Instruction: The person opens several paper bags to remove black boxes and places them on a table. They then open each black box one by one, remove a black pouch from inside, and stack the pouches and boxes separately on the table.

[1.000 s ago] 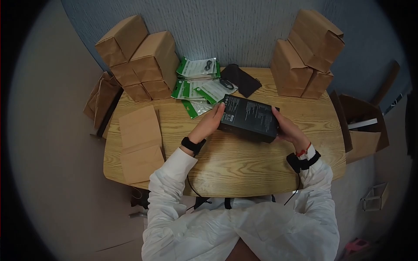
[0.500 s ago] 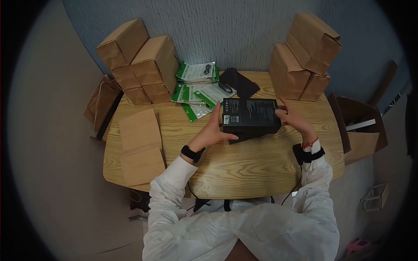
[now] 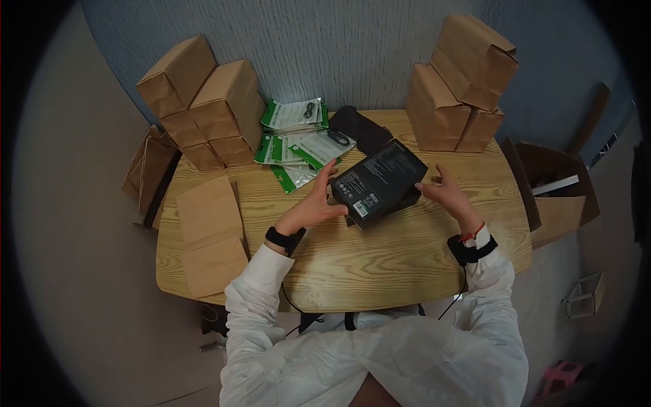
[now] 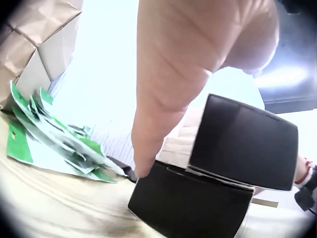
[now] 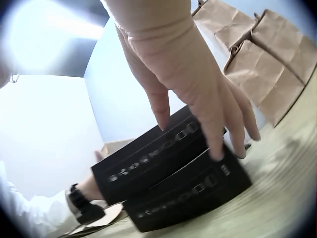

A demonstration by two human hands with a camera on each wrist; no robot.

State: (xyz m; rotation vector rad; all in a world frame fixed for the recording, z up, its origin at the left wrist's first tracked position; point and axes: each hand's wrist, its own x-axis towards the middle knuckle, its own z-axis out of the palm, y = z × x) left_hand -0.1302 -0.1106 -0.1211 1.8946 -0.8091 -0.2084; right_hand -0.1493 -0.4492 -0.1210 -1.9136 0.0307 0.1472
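Two black boxes stand one on the other near the table's middle. The upper box (image 3: 380,180), printed with white text and a barcode label, sits skewed over the lower box (image 4: 193,201). My left hand (image 3: 313,205) is at its left end, fingers extended and thumb by the near corner. In the left wrist view, a fingertip meets the lower box's top corner. At the right end my right hand (image 3: 449,195) has spread fingers; the right wrist view shows its thumb at the upper box's edge and a fingertip against the lower box.
Green-and-white cable packets (image 3: 298,152) and a dark pouch (image 3: 366,129) lie behind the boxes. Brown paper bags are stacked at back left (image 3: 227,95) and back right (image 3: 444,108). Flat paper bags (image 3: 210,234) lie at left; an open carton (image 3: 559,214) stands right of the table.
The upper box has turned, its left end swinging toward me, exposing the lower box beneath. Both hands have loosened from gripping the box to fingers spread at its ends.
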